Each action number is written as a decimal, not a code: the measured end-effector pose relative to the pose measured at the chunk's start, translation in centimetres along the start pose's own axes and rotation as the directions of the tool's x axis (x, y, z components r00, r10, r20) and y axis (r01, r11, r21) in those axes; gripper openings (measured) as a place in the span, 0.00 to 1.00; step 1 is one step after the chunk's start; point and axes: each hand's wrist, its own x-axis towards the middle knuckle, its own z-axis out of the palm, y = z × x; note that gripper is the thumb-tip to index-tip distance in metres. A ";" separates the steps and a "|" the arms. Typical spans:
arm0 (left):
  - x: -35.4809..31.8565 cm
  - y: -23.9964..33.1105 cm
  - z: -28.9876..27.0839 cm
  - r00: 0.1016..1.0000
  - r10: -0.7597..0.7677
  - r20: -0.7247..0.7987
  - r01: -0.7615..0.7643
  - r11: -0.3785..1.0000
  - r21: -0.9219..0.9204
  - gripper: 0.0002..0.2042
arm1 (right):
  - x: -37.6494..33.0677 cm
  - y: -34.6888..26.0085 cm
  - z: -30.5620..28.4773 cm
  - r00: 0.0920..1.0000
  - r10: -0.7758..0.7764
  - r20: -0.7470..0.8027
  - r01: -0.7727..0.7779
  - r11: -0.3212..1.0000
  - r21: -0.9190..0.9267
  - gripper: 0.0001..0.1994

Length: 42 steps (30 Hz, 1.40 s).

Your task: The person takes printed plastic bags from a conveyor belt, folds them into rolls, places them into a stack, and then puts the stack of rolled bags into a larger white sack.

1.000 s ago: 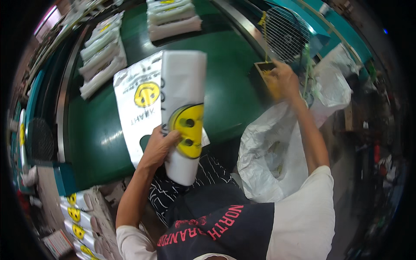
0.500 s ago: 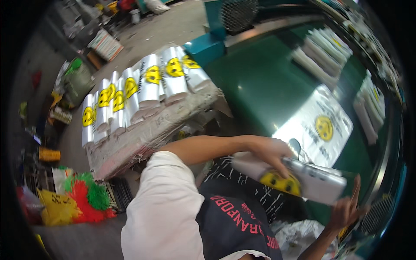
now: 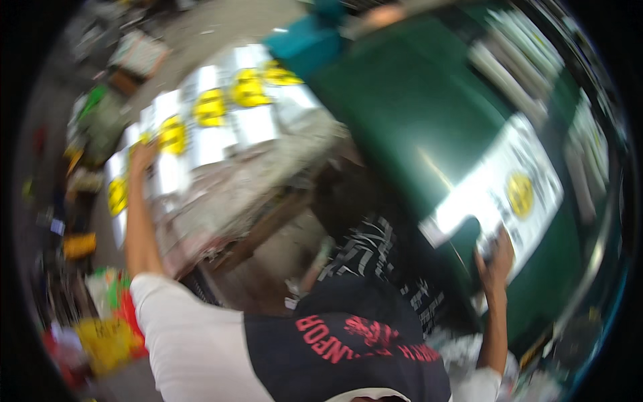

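Folded white plastic bag bundles, each with a yellow smiley print, lie side by side along a worn bench at the left. My left hand reaches to the bundles near the row's left end. Motion blurs its fingers, so I cannot make out whether they grip one. On the green table at the right, a stack of flat white plastic bags with a yellow smiley lies aslant. My right hand rests at the stack's near edge, thumb and fingers apart. A dark, blurred patch shows beside these fingers.
Pale bundles lie at the far right of the green table, beside a machine's edge. A teal metal part stands at the bench's far end. Yellow and red plastic and a sack sit at the left.
My left hand has swung from the folded bundle at my front over to the bench at the left. My right hand has moved up onto the flat bags. The view has shifted.
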 end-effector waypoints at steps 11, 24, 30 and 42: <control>-31.1 42.7 0.0 -0.219 0.939 -0.263 -0.945 -0.272 -0.182 0.46 | -0.3 -4.3 -1.5 0.982 0.140 0.123 -0.153 0.983 0.099 0.29; -31.6 50.6 2.8 -0.348 0.892 -0.287 -0.921 -0.383 -0.074 0.25 | -12.7 -0.6 -5.7 0.972 0.160 0.171 -0.151 0.986 -0.066 0.44; -34.1 51.2 2.4 -0.372 0.815 -0.445 -0.898 -0.437 -0.048 0.24 | -12.5 0.3 -4.2 0.985 0.146 -0.091 -0.153 0.986 -0.065 0.24; -40.2 58.4 -0.3 -0.327 0.940 0.098 -0.669 -0.156 -0.727 0.26 | -2.6 1.8 -10.8 0.812 0.203 0.547 -0.444 0.824 0.353 0.09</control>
